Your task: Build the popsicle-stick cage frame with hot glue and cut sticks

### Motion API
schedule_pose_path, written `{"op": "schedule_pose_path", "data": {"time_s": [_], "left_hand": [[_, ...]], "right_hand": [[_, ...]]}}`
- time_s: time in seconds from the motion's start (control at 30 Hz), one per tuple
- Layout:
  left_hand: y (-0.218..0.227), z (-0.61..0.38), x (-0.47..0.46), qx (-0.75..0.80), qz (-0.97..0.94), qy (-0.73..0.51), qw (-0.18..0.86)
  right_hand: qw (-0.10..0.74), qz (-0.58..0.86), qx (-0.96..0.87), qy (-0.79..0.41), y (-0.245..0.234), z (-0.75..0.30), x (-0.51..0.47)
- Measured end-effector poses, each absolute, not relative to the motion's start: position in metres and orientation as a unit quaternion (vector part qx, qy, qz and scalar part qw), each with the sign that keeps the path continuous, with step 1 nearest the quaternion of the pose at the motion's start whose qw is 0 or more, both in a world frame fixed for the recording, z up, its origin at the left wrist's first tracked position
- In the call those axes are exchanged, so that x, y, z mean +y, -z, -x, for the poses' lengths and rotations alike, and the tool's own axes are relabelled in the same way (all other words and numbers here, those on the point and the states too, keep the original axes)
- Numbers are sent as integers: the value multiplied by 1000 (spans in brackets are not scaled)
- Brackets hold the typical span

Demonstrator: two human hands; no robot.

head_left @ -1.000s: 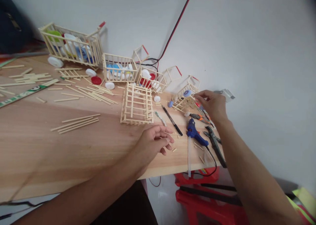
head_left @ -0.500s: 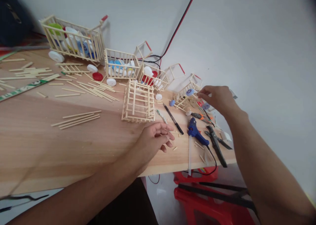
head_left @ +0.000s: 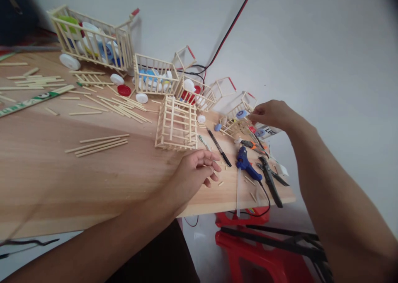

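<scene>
My left hand (head_left: 199, 167) hovers over the front of the wooden table, its fingers loosely curled and apart with nothing in them. Just behind it lies a stick-built basket frame (head_left: 177, 123) with an open lattice of bars. My right hand (head_left: 272, 113) reaches to the small stick cart (head_left: 234, 119) at the far right. Its thumb and fingers are pinched together beside a blue bottle cap (head_left: 241, 114); what they hold, if anything, is too small to make out. A black pen (head_left: 219, 147) and a blue glue gun (head_left: 247, 163) lie between the hands.
Stick carts filled with bottle caps, among them a large cart (head_left: 90, 42), stand along the wall. Loose sticks (head_left: 99, 145) lie at left. Black-handled pliers (head_left: 270, 181) rest near the right edge, above a red stool (head_left: 261, 250). A cable (head_left: 231, 24) runs up the wall.
The view has shifted slightly. My right hand stays by the small cart with its fingers pinched, its wrist a little turned, and more of a lettered box shows beneath. My left hand barely moves.
</scene>
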State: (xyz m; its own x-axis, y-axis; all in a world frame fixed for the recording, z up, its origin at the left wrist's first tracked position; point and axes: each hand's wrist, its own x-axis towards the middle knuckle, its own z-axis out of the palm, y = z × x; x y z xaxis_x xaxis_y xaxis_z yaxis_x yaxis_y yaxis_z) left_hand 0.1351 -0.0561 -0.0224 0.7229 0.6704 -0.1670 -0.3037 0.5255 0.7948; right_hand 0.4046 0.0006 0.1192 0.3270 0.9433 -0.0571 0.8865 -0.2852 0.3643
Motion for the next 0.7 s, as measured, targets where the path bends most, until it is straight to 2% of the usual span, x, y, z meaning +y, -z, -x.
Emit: {"op": "schedule_pose_path", "data": {"time_s": [0.4,0.7], "left_hand": [[22,-134,-57,235,-389,-303,838],[19,-133,-56,239,-394,-297,836]], "right_hand": [[208,-775,588,-103,-116,-412,13],[200,-806,550,-86,-112,-411,21]]}}
